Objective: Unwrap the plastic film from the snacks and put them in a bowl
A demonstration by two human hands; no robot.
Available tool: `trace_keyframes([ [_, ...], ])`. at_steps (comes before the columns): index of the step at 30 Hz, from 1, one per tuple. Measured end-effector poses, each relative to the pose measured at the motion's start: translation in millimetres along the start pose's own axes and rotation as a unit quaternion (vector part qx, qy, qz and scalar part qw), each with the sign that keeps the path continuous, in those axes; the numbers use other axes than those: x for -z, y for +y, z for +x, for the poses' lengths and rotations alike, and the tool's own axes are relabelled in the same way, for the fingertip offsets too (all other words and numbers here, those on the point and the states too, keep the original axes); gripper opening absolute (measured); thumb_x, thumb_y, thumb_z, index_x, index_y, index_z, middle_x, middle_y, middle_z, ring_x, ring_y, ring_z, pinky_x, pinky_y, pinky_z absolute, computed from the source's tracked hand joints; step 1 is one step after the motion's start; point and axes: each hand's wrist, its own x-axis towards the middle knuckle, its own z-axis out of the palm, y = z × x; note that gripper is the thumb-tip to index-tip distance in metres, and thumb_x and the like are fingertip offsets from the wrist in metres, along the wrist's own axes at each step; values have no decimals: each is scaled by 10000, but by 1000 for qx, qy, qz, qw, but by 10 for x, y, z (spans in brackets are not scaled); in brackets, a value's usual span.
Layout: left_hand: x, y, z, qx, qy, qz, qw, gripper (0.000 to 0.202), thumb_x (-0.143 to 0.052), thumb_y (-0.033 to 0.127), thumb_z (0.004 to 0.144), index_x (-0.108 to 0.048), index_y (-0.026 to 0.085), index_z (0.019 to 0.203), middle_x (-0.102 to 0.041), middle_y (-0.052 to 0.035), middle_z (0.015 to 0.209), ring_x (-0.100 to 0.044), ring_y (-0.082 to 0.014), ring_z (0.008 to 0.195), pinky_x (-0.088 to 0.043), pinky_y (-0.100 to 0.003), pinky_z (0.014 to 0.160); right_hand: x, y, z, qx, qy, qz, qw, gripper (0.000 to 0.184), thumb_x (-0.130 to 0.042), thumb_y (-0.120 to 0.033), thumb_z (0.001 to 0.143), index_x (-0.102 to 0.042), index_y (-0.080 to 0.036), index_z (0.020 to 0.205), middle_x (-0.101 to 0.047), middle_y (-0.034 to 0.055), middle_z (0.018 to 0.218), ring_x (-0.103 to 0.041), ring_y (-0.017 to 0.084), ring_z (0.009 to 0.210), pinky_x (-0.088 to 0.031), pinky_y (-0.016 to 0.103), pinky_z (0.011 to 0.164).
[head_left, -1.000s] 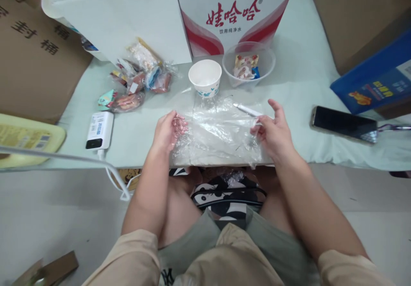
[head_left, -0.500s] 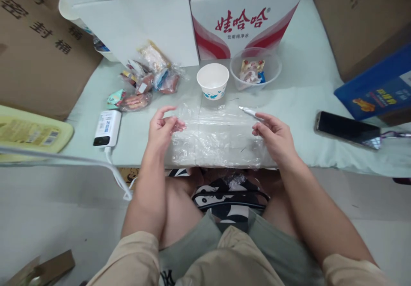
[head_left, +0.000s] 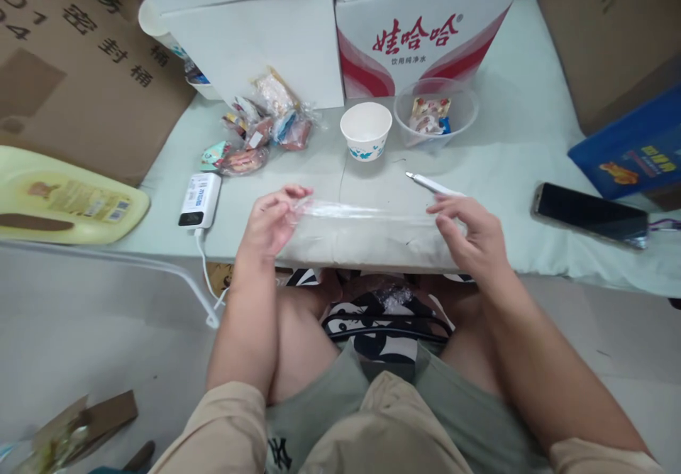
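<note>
A clear plastic sheet lies folded into a narrow band at the near edge of the pale green table. My left hand pinches its left end, fingers curled around the film. My right hand presses on its right end, fingers bent down onto the film. A white pen-like tool lies just beyond my right hand. Behind the sheet stand a white paper cup and a clear bowl with wrapped snacks inside.
A pile of wrapped snacks lies at the back left, a white power bank with a cable to its left. A phone rests at the right by a blue box. Cartons line the back. A yellow jug lies far left.
The spread-out plastic sheet has been folded toward me into a narrow band. Both hands moved closer to the table's near edge, staying on its two ends.
</note>
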Motion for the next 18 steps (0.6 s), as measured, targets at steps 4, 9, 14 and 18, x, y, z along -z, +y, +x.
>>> trace_keyframes([
  [4, -159, -198, 173, 95, 52, 66, 992, 255, -747, 421, 802, -596, 218, 765, -641, -5, 725, -621, -140, 588, -465, -230, 514, -80, 82, 14, -153, -79, 142, 975, 346, -704, -510, 823, -469, -271, 908, -689, 2, 836, -689, 214, 795, -540, 382, 761],
  [9, -266, -353, 492, 86, 80, 163, 980, 178, -639, 380, 932, -586, 227, 859, -473, 72, 493, -356, -71, 341, -203, -193, 384, -47, 222, 103, -258, -87, 140, 952, 638, -787, -445, 711, -451, -288, 1230, -657, -26, 826, -591, 146, 522, -488, 308, 504],
  [14, -261, -265, 659, 125, 48, 155, 979, 182, -612, 318, 949, -570, 201, 817, -374, 90, 443, -290, -57, 324, -135, -179, 356, 103, 307, 189, -176, 94, -91, 976, 424, -753, -398, 722, -622, -235, 1092, -701, 78, 1006, -680, 230, 762, -578, 438, 727],
  [18, -337, -259, 628, 193, -62, 61, 977, 236, -709, 393, 875, -576, 200, 850, -340, 114, 439, -212, -31, 282, -124, -163, 331, -37, 252, 380, -2, 72, -119, 990, 271, -652, -380, 823, -675, -235, 1051, -722, 107, 1072, -685, 299, 1016, -538, 504, 938],
])
